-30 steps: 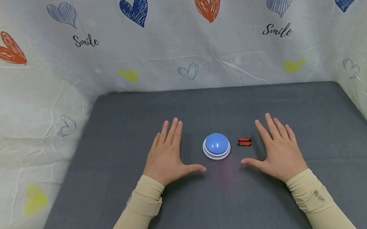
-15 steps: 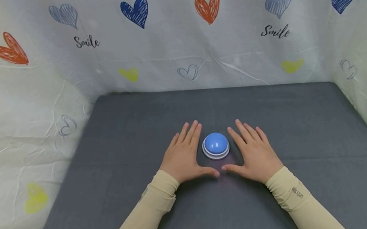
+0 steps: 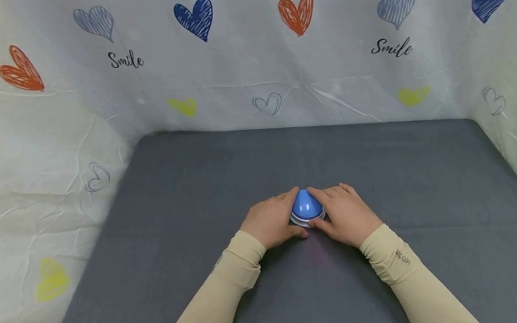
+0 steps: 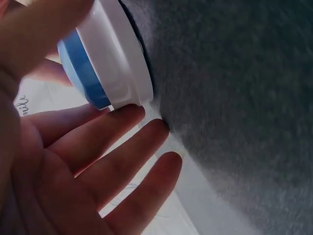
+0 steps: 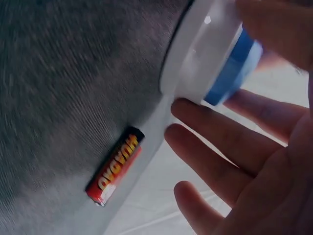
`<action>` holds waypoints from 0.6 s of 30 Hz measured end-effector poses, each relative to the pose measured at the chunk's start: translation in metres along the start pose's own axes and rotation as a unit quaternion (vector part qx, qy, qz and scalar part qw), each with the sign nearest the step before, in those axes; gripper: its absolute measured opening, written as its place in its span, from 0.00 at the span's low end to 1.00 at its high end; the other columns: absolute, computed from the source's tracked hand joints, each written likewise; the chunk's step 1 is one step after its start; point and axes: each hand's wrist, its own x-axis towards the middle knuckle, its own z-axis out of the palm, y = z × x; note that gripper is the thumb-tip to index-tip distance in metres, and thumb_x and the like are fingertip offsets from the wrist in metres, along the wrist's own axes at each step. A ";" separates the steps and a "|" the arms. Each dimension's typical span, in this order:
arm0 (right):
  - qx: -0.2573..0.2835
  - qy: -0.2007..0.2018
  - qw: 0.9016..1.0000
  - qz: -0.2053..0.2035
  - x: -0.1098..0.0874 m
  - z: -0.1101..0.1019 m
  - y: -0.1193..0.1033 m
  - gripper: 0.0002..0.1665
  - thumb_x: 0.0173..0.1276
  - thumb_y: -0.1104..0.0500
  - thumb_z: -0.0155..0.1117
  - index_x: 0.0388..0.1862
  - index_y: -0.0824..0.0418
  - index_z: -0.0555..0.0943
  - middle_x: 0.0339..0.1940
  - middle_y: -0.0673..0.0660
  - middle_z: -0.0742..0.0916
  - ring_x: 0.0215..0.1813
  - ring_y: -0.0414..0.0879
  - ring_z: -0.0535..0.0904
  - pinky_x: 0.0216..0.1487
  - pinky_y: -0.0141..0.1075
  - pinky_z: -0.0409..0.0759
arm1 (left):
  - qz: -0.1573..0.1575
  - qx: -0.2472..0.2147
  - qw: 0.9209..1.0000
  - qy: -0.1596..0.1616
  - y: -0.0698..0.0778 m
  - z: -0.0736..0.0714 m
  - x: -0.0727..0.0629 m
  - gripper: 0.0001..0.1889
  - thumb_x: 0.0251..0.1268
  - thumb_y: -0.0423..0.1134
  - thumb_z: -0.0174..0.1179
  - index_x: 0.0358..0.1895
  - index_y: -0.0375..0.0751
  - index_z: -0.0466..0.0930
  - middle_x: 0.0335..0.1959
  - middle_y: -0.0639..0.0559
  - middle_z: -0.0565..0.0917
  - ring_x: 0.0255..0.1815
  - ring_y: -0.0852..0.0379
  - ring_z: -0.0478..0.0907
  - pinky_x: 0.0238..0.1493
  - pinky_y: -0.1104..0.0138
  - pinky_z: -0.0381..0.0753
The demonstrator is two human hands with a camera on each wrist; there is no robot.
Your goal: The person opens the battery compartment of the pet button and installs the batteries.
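Note:
A round push button (image 3: 306,205) with a glossy blue dome and a white base sits upright on the grey cloth. From its left side my left hand (image 3: 271,223) holds it, thumb at the front edge and fingers along the side. My right hand (image 3: 349,215) grips the opposite side the same way. The left wrist view has fingertips touching the white base (image 4: 117,54), with the outer fingers apart from it. Beside the right fingers, a red and black battery (image 5: 115,166) lies on the cloth in the right wrist view; the hand hides it from the head camera.
A grey cloth-covered table (image 3: 217,163) spreads around both hands. White curtains (image 3: 238,44) printed with hearts and "Smile" hang along the back and both sides.
Both hands have moved inward from either side and closed around the push button. The two red batteries, visible at first in the head view, are now covered by the right hand.

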 end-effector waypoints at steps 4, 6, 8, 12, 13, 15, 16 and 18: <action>-0.003 0.017 1.000 -0.008 0.001 0.004 0.001 0.43 0.71 0.45 0.78 0.78 0.64 0.75 0.65 0.64 0.88 0.67 0.60 0.85 0.77 0.62 0.72 | 0.008 -0.008 1.000 0.012 0.000 0.001 0.004 0.48 0.66 0.52 0.77 0.83 0.36 0.64 0.75 0.41 0.80 0.71 0.44 0.82 0.70 0.51 0.81; 0.000 0.023 1.000 -0.014 0.001 0.005 0.001 0.45 0.70 0.45 0.79 0.78 0.65 0.76 0.65 0.65 0.88 0.67 0.60 0.85 0.76 0.60 0.73 | 0.008 -0.016 1.000 0.019 0.000 0.002 0.004 0.45 0.67 0.49 0.77 0.82 0.37 0.66 0.74 0.41 0.81 0.71 0.44 0.82 0.71 0.50 0.81; 0.003 0.025 0.999 -0.020 0.001 0.007 0.002 0.45 0.69 0.45 0.80 0.77 0.65 0.76 0.65 0.65 0.88 0.66 0.60 0.85 0.75 0.59 0.74 | 0.009 -0.023 0.999 0.025 -0.001 0.004 0.005 0.44 0.67 0.47 0.77 0.81 0.37 0.68 0.73 0.41 0.82 0.70 0.44 0.83 0.71 0.50 0.81; 0.005 0.022 1.000 -0.021 0.001 0.006 0.004 0.44 0.68 0.46 0.81 0.76 0.63 0.77 0.64 0.63 0.89 0.65 0.59 0.86 0.74 0.58 0.76 | 0.007 -0.045 0.999 0.021 -0.002 0.004 0.005 0.44 0.68 0.44 0.76 0.82 0.35 0.66 0.75 0.39 0.80 0.72 0.42 0.82 0.72 0.50 0.80; 0.006 0.022 1.000 -0.020 0.001 0.005 0.004 0.43 0.68 0.46 0.81 0.76 0.63 0.78 0.64 0.63 0.89 0.64 0.59 0.86 0.73 0.58 0.76 | 0.007 -0.055 0.998 0.016 -0.002 0.004 0.006 0.44 0.69 0.43 0.76 0.83 0.35 0.64 0.76 0.38 0.79 0.73 0.42 0.80 0.73 0.50 0.79; 0.008 0.019 1.000 -0.017 0.001 0.003 0.005 0.41 0.68 0.46 0.80 0.75 0.63 0.79 0.63 0.62 0.90 0.63 0.58 0.87 0.72 0.57 0.78 | 0.008 -0.079 0.997 0.003 -0.003 0.002 0.006 0.47 0.69 0.43 0.76 0.85 0.36 0.61 0.79 0.38 0.75 0.77 0.41 0.77 0.75 0.50 0.77; 0.012 0.018 1.000 -0.018 0.001 0.002 0.006 0.40 0.69 0.46 0.79 0.75 0.63 0.79 0.63 0.62 0.90 0.62 0.58 0.88 0.71 0.57 0.79 | 0.009 -0.093 0.996 -0.002 -0.004 0.001 0.006 0.48 0.69 0.43 0.76 0.86 0.37 0.60 0.80 0.38 0.73 0.78 0.41 0.76 0.76 0.50 0.76; 0.025 0.018 0.999 -0.022 0.002 -0.001 0.007 0.39 0.71 0.46 0.77 0.74 0.63 0.79 0.62 0.62 0.91 0.61 0.57 0.89 0.68 0.56 0.81 | 0.016 -0.113 0.993 -0.007 -0.005 -0.001 0.006 0.49 0.68 0.43 0.77 0.87 0.40 0.59 0.82 0.40 0.71 0.80 0.43 0.73 0.78 0.50 0.75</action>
